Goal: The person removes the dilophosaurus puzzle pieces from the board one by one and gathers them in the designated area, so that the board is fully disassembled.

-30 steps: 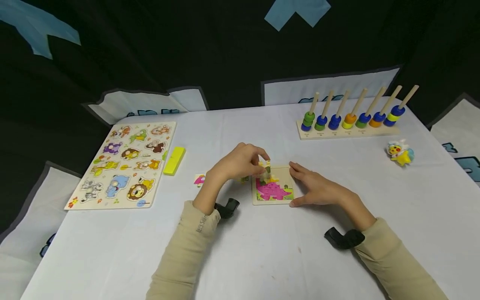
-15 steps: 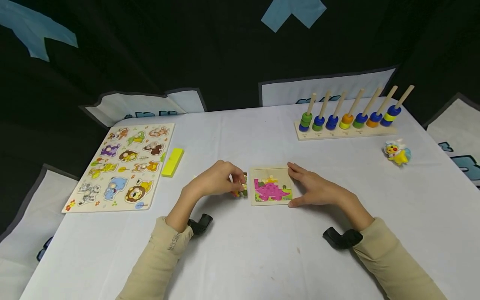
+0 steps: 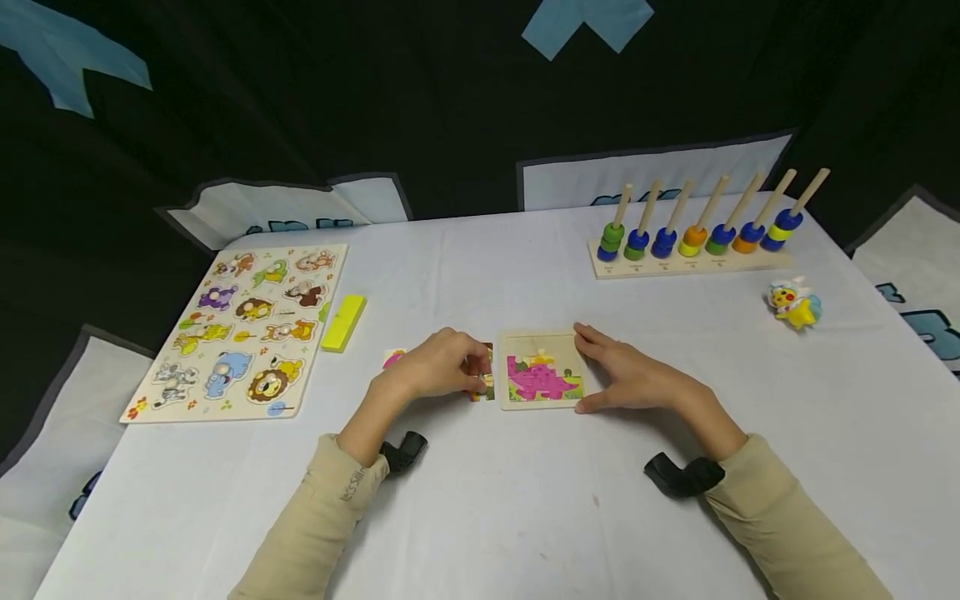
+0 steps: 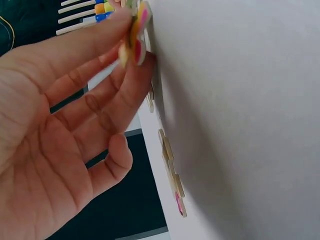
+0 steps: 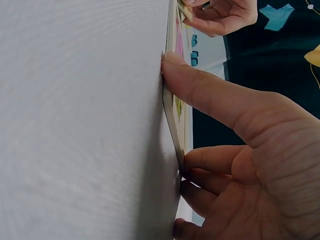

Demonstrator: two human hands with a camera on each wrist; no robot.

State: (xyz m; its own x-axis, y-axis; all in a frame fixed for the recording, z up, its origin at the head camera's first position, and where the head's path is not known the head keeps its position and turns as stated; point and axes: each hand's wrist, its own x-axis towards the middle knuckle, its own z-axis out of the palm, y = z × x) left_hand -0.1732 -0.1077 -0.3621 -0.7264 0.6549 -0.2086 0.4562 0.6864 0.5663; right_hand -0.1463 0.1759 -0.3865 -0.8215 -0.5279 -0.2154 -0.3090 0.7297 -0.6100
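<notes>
My left hand (image 3: pixel 435 365) pinches a small jigsaw piece (image 4: pixel 138 35) with yellow, pink and red on it, just left of the puzzle board. Another piece (image 3: pixel 487 371) shows past its fingertips, partly hidden by the hand. The square wooden puzzle board (image 3: pixel 543 335) lies flat with a pink dinosaur picture along its lower part and bare wood above. My right hand (image 3: pixel 637 372) rests against the board's right edge, thumb at the near corner and fingers at the far one. A pink-marked piece (image 3: pixel 393 357) lies behind the left hand, partly covered.
A large animal peg puzzle (image 3: pixel 288 398) lies at the left, beside a yellow block (image 3: pixel 344 323). At the back right stands a wooden peg rack (image 3: pixel 693 267) with coloured rings. A small toy figure (image 3: pixel 795 304) sits near the right edge of the white table (image 3: pixel 525 517).
The left hand has moved from above the board to the pieces on its left, and the piece held over the board earlier is no longer there. The right hand stays at the board's edge.
</notes>
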